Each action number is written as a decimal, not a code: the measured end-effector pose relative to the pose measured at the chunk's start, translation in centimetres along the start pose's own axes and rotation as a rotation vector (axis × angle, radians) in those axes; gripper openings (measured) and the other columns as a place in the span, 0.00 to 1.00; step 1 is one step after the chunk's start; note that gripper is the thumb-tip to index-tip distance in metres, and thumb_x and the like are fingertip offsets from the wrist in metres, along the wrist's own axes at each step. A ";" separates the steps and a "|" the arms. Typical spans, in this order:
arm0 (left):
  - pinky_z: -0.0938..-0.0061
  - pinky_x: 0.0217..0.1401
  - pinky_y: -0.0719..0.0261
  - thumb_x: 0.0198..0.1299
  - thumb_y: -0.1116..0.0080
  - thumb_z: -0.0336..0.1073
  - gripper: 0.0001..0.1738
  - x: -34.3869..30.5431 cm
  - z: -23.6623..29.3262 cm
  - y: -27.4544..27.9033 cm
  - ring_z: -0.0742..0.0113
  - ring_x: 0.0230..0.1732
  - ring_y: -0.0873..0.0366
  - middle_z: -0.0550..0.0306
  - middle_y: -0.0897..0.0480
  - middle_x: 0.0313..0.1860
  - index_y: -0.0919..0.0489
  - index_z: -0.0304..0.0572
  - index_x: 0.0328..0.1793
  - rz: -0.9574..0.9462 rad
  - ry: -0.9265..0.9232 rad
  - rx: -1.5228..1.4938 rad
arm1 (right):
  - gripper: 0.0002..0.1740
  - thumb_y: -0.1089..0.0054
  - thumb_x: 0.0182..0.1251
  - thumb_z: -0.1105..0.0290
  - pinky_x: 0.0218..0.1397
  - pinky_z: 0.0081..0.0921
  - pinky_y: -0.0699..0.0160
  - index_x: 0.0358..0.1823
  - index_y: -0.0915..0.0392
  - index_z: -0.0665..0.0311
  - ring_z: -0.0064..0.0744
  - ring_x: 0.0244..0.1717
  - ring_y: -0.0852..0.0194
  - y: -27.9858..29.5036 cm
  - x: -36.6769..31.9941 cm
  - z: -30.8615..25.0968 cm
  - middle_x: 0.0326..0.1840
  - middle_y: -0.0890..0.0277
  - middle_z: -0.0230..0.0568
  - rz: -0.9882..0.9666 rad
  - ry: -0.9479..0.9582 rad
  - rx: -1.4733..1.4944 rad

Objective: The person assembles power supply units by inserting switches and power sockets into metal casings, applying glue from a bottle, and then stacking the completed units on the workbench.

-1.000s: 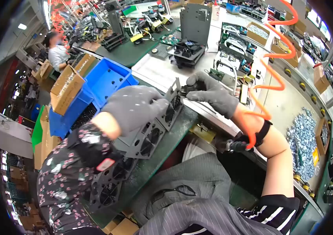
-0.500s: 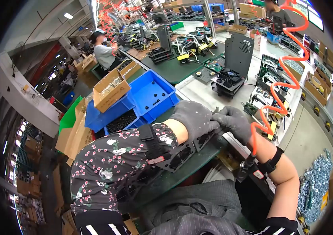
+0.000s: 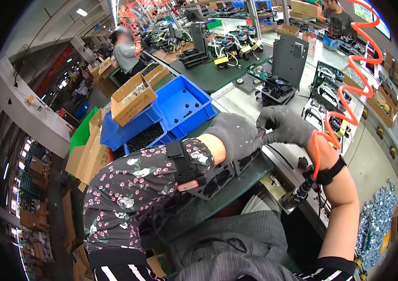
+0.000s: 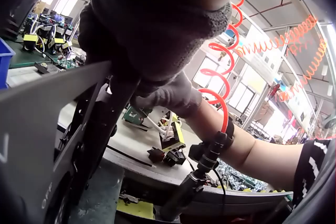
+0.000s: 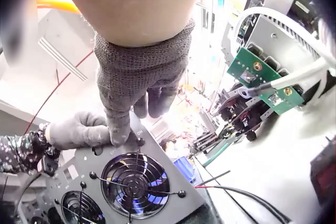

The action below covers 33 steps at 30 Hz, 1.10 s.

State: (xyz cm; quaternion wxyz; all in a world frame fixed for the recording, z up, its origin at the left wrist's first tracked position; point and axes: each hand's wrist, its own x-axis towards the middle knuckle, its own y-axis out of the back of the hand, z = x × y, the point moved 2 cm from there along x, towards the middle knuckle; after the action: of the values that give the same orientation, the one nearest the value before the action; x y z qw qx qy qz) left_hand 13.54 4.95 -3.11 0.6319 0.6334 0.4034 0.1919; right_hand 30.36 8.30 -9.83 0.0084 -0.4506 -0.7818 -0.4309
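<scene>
In a grey glove, my left hand (image 3: 236, 133) grips the top edge of a dark grey metal panel with round fans (image 3: 213, 182). Wire guards cover the fans (image 5: 135, 184) in the right wrist view, and ON lettering is printed near the panel's end. My right hand (image 3: 285, 126), also gloved, is at that same end, its thumb and forefinger bent together beside the left fingertips. A small part with a reddish bit (image 3: 260, 133) shows between those fingertips; the rest of it is hidden. Left and right fingers nearly meet at the panel's edge.
A driver tool (image 3: 297, 194) hangs on an orange coiled hose (image 3: 341, 114) beside my right forearm. A small black part (image 3: 303, 162) lies on the bench. Blue bins (image 3: 185, 105) stand at left, under an open carton (image 3: 133, 98). An upright grey housing (image 3: 290, 61) is farther back.
Over the second the view has swung left, and both hands have come together at the panel's end. Since half a second ago, my right hand has shifted slightly right and up.
</scene>
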 end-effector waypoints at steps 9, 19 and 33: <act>0.57 0.41 0.21 0.67 0.57 0.53 0.27 0.1 0.3 0.8 0.47 0.37 0.17 0.46 0.16 0.30 0.16 0.41 0.33 -0.037 -0.085 0.088 | 0.24 0.17 0.36 0.63 0.27 0.25 0.34 0.21 0.30 0.61 0.20 0.25 0.35 -0.1 1.2 0.7 0.20 0.28 0.30 -0.087 -0.222 0.114; 0.56 0.44 0.24 0.64 0.55 0.56 0.24 -1.2 -1.9 1.8 0.47 0.40 0.19 0.47 0.17 0.34 0.16 0.47 0.39 0.030 -0.045 0.074 | 0.33 0.28 0.56 0.54 0.50 0.32 0.25 0.59 0.29 0.61 0.33 0.47 0.27 -0.2 -4.7 -1.1 0.48 0.26 0.43 0.147 -0.200 -0.033; 0.62 0.46 0.24 0.60 0.43 0.42 0.13 -8.6 -4.6 1.2 0.51 0.41 0.20 0.48 0.18 0.37 0.18 0.39 0.40 0.258 0.018 -0.127 | 0.14 0.38 0.64 0.60 0.46 0.39 0.24 0.44 0.22 0.61 0.47 0.42 0.21 -0.8 -19.5 -2.7 0.39 0.21 0.48 0.525 -0.664 -0.571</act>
State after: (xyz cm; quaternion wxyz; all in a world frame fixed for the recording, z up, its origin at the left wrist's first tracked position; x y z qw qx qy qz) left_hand 5.26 1.58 0.92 0.6371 0.6370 0.3114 0.3023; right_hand 40.34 -7.31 -16.45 -0.2560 -0.7289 -0.4537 -0.4442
